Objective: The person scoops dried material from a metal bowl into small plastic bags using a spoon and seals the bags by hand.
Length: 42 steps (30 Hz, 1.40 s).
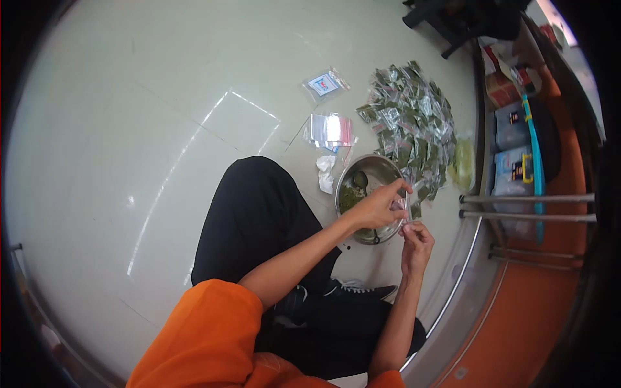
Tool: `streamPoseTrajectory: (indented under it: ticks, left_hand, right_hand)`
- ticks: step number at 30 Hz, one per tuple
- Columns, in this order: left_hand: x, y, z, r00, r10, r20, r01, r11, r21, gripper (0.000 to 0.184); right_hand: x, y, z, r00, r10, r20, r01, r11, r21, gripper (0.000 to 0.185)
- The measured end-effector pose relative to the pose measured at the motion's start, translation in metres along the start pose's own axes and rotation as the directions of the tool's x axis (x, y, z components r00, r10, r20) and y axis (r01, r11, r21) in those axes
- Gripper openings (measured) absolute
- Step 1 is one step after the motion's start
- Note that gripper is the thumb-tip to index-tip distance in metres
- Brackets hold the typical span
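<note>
My left hand (380, 205) reaches over the rim of a round steel bowl (384, 165), its fingers closed on a small clear zip bag (402, 205). Just beside it, my right hand (416, 240) pinches the lower edge of the same bag. Green powder (351, 196) lies in the bowl, along with a dark round scoop or lump (359, 180) that I cannot make out clearly. Part of the bowl is hidden behind my left hand and forearm.
Many small bags of green contents (414, 119) are heaped beyond the bowl. A stack of flat clear bags (330, 130), a labelled packet (323, 84) and a crumpled white tissue (326, 169) lie on the tiled floor. Metal rails (527, 202) stand at the right.
</note>
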<state>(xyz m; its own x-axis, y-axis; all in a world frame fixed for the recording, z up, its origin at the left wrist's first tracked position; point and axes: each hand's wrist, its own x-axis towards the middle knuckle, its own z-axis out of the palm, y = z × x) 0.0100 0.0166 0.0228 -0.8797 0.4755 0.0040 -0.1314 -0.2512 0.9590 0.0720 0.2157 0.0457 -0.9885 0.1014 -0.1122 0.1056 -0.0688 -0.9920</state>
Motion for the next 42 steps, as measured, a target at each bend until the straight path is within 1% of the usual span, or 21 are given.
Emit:
streamPoseTrajectory:
  ticks: [1, 3, 6, 8, 9, 11, 13, 15, 17, 22, 23, 25, 26, 28, 29, 31, 34, 35, 37, 41, 42]
  left_hand:
    - [0.0, -0.002, 0.002, 1.0, 0.012, -0.017, -0.013, 1.0, -0.021, 0.057]
    - [0.002, -0.003, 0.007, 0.917, 0.303, -0.259, -0.186, 0.9, 0.394, 0.065]
    - [0.008, 0.004, -0.003, 0.896, 0.252, -0.365, -0.126, 0.934, 0.335, 0.066]
    - [0.006, 0.014, -0.009, 0.846, 0.232, -0.48, -0.103, 0.955, 0.28, 0.047]
    - [0.008, 0.013, -0.011, 0.844, 0.23, -0.484, -0.106, 0.957, 0.27, 0.047]
    - [0.013, 0.012, -0.013, 0.795, 0.23, -0.562, -0.149, 0.971, 0.186, 0.033]
    - [0.014, 0.018, -0.016, 0.752, 0.252, -0.61, -0.206, 0.968, 0.146, 0.03]
    - [0.012, 0.027, -0.02, 0.712, 0.258, -0.653, -0.25, 0.962, 0.108, 0.028]
    - [0.007, 0.04, -0.025, 0.667, 0.223, -0.711, -0.264, 0.963, 0.054, 0.027]
    - [-0.001, 0.055, -0.039, 0.605, 0.193, -0.772, -0.32, 0.947, -0.014, 0.026]
    - [-0.002, 0.056, -0.041, 0.6, 0.191, -0.777, -0.321, 0.947, -0.014, 0.025]
    - [-0.001, 0.055, -0.043, 0.592, 0.189, -0.784, -0.328, 0.944, -0.02, 0.025]
    - [0.0, 0.054, -0.043, 0.596, 0.19, -0.78, -0.332, 0.943, -0.024, 0.025]
    - [-0.001, 0.056, -0.041, 0.601, 0.188, -0.777, -0.34, 0.94, -0.035, 0.025]
    - [-0.001, 0.057, -0.04, 0.618, 0.171, -0.768, -0.329, 0.943, -0.055, 0.024]
    - [-0.003, 0.058, -0.04, 0.638, 0.157, -0.754, -0.32, 0.944, -0.074, 0.024]
    - [0.0, 0.056, -0.039, 0.627, 0.177, -0.759, -0.35, 0.934, -0.072, 0.024]
    - [0.001, 0.055, -0.039, 0.632, 0.168, -0.757, -0.349, 0.933, -0.084, 0.025]
    - [0.001, 0.054, -0.04, 0.634, 0.163, -0.756, -0.347, 0.934, -0.089, 0.025]
    - [0.001, 0.051, -0.042, 0.613, 0.196, -0.765, -0.325, 0.946, -0.018, 0.025]
    - [0.002, 0.05, -0.042, 0.612, 0.205, -0.764, -0.32, 0.947, -0.003, 0.025]
  right_hand:
    - [0.005, -0.005, 0.0, 0.999, 0.026, 0.018, -0.026, 1.0, -0.004, 0.004]
    - [0.029, -0.018, -0.012, 0.998, 0.059, 0.017, -0.058, 0.997, -0.051, 0.006]
    - [0.089, -0.041, -0.029, 0.997, 0.066, -0.046, -0.071, 0.993, -0.094, 0.011]
    - [0.136, -0.044, -0.037, 0.955, 0.109, -0.277, -0.076, 0.989, 0.127, 0.018]
    - [0.153, -0.034, -0.042, 0.955, 0.107, -0.277, -0.078, 0.99, 0.116, 0.018]
    - [0.186, -0.011, -0.046, 0.914, 0.283, -0.292, -0.308, 0.95, -0.042, 0.023]
    - [0.178, -0.006, 0.033, 0.984, 0.139, -0.112, -0.167, 0.938, -0.303, 0.033]
    - [0.182, 0.005, 0.093, 0.987, 0.098, 0.127, 0.007, 0.766, -0.643, 0.039]
    - [0.217, 0.058, 0.121, 0.973, 0.209, 0.096, -0.092, 0.736, -0.671, 0.05]
    - [0.258, 0.127, 0.162, 0.987, -0.117, 0.115, 0.126, 0.091, -0.988, 0.032]
    - [0.254, 0.12, 0.172, 0.986, -0.115, 0.123, 0.134, 0.087, -0.987, 0.032]
    - [0.263, 0.122, 0.166, 0.996, 0.082, -0.015, -0.046, 0.382, -0.923, 0.036]
    - [0.268, 0.124, 0.16, 0.997, 0.08, -0.014, -0.043, 0.374, -0.926, 0.036]
    - [0.271, 0.125, 0.153, 0.986, 0.159, 0.042, -0.069, 0.634, -0.77, 0.039]
    - [0.271, 0.126, 0.148, 0.987, 0.157, 0.039, -0.069, 0.63, -0.774, 0.039]
    - [0.258, 0.122, 0.154, 0.992, -0.127, 0.027, 0.066, 0.315, -0.947, 0.037]
    - [0.26, 0.124, 0.156, 1.0, -0.005, 0.016, 0.016, 0.196, -0.981, 0.039]
    - [0.263, 0.123, 0.157, 1.0, -0.008, 0.017, 0.019, 0.197, -0.98, 0.039]
    - [0.272, 0.126, 0.156, 0.976, 0.216, -0.026, -0.108, 0.377, -0.92, 0.039]
    - [0.279, 0.135, 0.156, 0.982, 0.184, -0.031, -0.116, 0.473, -0.874, 0.033]
    - [0.268, 0.12, 0.168, 0.997, 0.072, -0.017, -0.048, 0.46, -0.887, 0.031]
